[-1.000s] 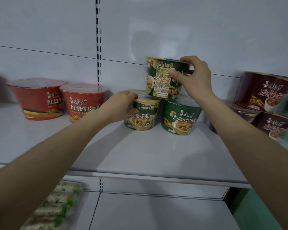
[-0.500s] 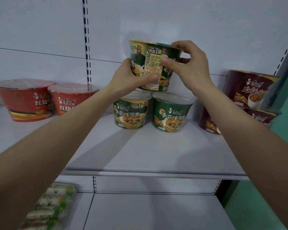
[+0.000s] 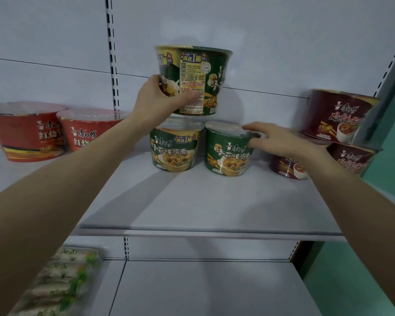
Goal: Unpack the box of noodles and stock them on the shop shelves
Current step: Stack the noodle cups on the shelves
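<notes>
Two green noodle bowls stand side by side on the white shelf (image 3: 214, 208): the left bowl (image 3: 175, 149) and the right bowl (image 3: 227, 151). A third green bowl (image 3: 203, 78) sits on top of them, over the left one. My left hand (image 3: 160, 99) grips this top bowl low on its left side, thumb across the front label. My right hand (image 3: 276, 139) reaches to the right bowl, fingers spread and touching its lid and upper right rim.
Two red noodle bowls (image 3: 55, 131) stand at the shelf's left. Dark maroon bowls (image 3: 333, 117) are stacked at the right beside a grey upright. On the lower shelf at the left lies a clear tray of packaged food (image 3: 57, 283).
My right hand let go of the top bowl and dropped to the lower right bowl. My left hand stays on the top bowl.
</notes>
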A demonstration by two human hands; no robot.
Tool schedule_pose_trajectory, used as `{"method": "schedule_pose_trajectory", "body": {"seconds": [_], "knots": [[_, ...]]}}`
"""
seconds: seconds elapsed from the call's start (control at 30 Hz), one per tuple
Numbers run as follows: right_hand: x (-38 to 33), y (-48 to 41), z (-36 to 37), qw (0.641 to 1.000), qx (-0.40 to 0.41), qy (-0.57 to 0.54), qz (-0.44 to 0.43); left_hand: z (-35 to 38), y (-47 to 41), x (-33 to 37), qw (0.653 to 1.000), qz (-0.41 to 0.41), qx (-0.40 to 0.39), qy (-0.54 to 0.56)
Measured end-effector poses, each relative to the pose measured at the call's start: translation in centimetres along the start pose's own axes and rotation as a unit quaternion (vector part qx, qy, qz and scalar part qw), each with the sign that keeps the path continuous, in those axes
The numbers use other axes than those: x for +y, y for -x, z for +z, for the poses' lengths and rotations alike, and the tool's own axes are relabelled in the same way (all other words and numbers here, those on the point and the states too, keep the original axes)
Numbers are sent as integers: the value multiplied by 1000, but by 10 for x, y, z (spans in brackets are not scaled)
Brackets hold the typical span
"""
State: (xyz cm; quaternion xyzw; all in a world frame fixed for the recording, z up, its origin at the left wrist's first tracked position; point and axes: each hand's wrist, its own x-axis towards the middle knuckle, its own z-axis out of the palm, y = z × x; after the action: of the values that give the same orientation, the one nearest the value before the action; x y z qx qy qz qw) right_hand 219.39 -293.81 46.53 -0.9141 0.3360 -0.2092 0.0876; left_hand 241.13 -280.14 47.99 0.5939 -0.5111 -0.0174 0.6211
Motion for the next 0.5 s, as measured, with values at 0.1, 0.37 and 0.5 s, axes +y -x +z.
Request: {"method": "schedule_pose_trajectory", "body": {"seconds": [0.1,0.37,0.5], "knots": [[-1,2,2,999,-7,39,-14,4,0,-1,1000,-2,-2,-7],[-5,1,0,998,11,53,-43,8,0,-1,1000,5,-8,-6],[-2,-1,-1,998,-2,49,-44,8,0,-2,1000,6,-10,0]]}}
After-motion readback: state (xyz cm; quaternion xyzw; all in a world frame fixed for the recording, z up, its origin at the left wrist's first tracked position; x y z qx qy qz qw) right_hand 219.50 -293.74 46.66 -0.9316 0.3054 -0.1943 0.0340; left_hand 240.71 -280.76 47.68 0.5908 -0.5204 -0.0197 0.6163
